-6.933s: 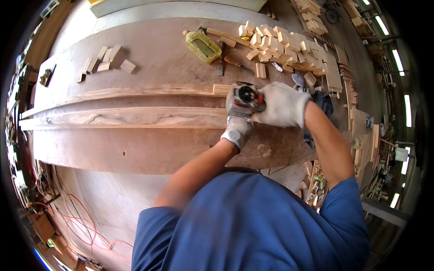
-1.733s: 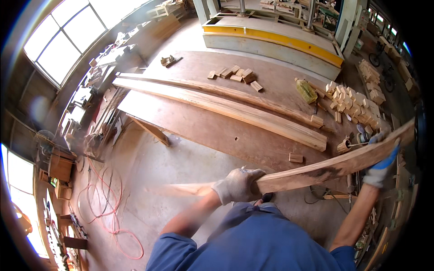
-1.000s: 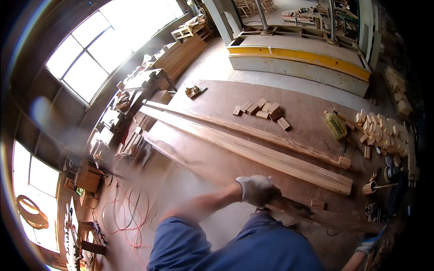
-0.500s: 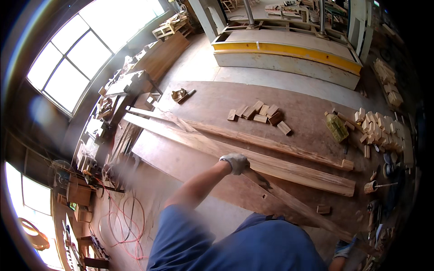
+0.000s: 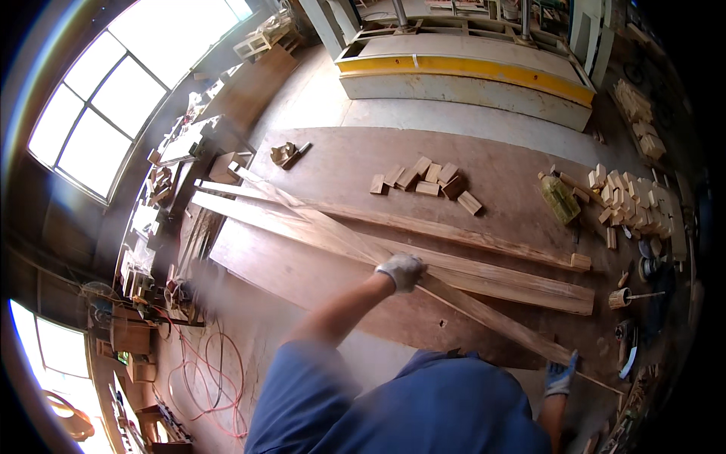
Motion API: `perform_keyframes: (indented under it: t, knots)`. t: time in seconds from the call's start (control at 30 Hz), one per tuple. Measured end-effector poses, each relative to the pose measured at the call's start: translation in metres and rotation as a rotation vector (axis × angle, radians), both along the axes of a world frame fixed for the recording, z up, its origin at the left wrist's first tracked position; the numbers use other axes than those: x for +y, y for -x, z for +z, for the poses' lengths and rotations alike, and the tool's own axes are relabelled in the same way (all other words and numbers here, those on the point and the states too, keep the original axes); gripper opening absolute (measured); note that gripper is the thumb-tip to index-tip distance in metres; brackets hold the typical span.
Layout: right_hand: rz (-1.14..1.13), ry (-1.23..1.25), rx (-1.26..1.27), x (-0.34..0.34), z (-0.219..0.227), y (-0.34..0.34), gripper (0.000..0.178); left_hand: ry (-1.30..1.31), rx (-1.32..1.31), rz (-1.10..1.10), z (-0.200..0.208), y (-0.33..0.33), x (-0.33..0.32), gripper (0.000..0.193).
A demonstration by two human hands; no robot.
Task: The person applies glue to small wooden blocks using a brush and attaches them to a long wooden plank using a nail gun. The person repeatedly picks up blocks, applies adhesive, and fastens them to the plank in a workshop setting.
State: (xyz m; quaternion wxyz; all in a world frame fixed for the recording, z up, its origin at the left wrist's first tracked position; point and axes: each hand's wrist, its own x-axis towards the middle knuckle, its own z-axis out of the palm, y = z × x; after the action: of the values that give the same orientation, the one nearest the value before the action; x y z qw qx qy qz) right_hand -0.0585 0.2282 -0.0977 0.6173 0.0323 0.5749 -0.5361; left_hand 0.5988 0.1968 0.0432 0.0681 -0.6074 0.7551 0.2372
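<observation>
A long wooden plank (image 5: 484, 314) lies slantwise across other boards, from the far left toward my near right. My left hand (image 5: 402, 272), in a whitish work glove, is closed round it near its middle. At its near right end is my right hand (image 5: 560, 377), in a blue and grey glove, gripping the plank's edge; part of those fingers is hidden. Beneath and beyond it, a wide pale board (image 5: 522, 286) and a narrower board (image 5: 454, 233) stretch across the brown worktable (image 5: 318, 303).
Small wooden blocks (image 5: 427, 188) lie beyond the boards, with a hand plane (image 5: 286, 155) farther left. On the right are a yellowish plastic bottle (image 5: 560, 198), piled blocks (image 5: 635, 200) and a cup with a stick (image 5: 620, 298). A press with a yellow beam (image 5: 469, 66) stands behind; red hoses (image 5: 208, 378) lie on the floor.
The slanting plank's near right end has swung up and away from me, with my right hand rising alongside. My left hand has shifted slightly right, still holding the plank. The whole view has shifted a little.
</observation>
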Motion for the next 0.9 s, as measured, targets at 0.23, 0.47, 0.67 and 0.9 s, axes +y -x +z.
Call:
perform_keyframes:
  t: [0.23, 0.47, 0.67, 0.9]
  knots:
    - [0.227, 0.016, -0.165, -0.031, 0.013, -0.133, 0.054, 0.18, 0.136, -0.107, -0.032, 0.12, -0.028, 0.043]
    - [0.594, 0.068, -0.188, -0.058, 0.071, -0.214, 0.025, 0.379, 0.178, -0.039, -0.058, 0.099, -0.063, 0.022]
    - [0.768, 0.144, -0.132, -0.06, 0.122, -0.224, 0.024, 0.316, 0.072, 0.005, -0.043, 0.07, -0.075, 0.048]
    - [0.614, -0.04, -0.15, -0.011, 0.085, -0.18, 0.026, 0.425, 0.155, -0.025, -0.059, 0.067, -0.074, 0.054]
